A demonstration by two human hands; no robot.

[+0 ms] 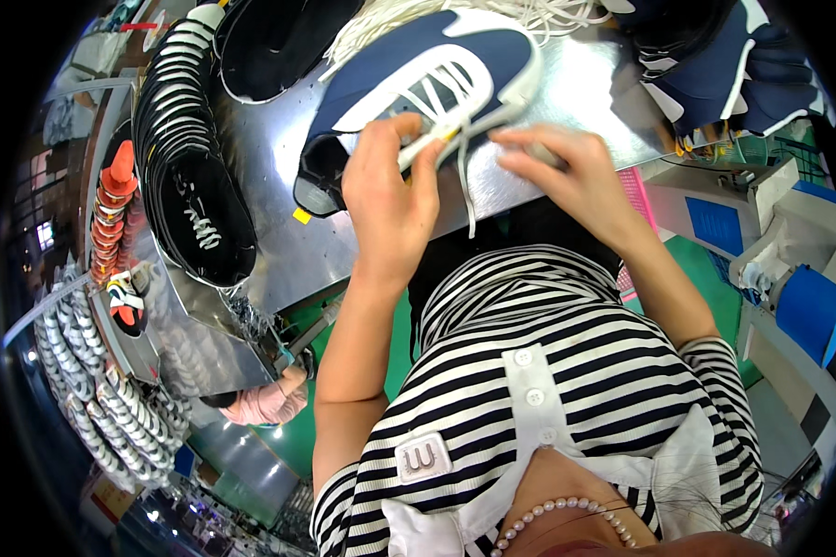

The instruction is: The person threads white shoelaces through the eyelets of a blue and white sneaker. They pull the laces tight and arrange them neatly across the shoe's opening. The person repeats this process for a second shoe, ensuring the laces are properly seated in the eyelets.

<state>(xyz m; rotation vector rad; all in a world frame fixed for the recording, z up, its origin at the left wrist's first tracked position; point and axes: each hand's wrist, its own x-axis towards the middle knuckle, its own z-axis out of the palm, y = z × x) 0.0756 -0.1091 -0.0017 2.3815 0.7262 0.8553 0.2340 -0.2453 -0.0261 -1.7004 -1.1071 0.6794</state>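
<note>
A navy and white shoe upper point(344, 104) lies on its side on the metal table, with white lace point(425, 100) crossing its eyelets. My left hand point(390, 190) is closed on the upper near its opening, thumb and fingers at the white eyelet edge. One loose lace end point(467, 190) hangs down past the table's near edge. Just right of the shoe, my right hand point(567, 167) is closed, thumb and forefinger together. A greyish thing shows between its fingers, too blurred to name.
A bundle of white laces point(390, 28) lies behind the shoe. At left stands a long row of nested black and white shoe uppers point(181, 121); more navy uppers point(715, 84) are piled at right. The metal table point(283, 241) ends close to my body. Another person's pink sleeve point(265, 406) shows lower left.
</note>
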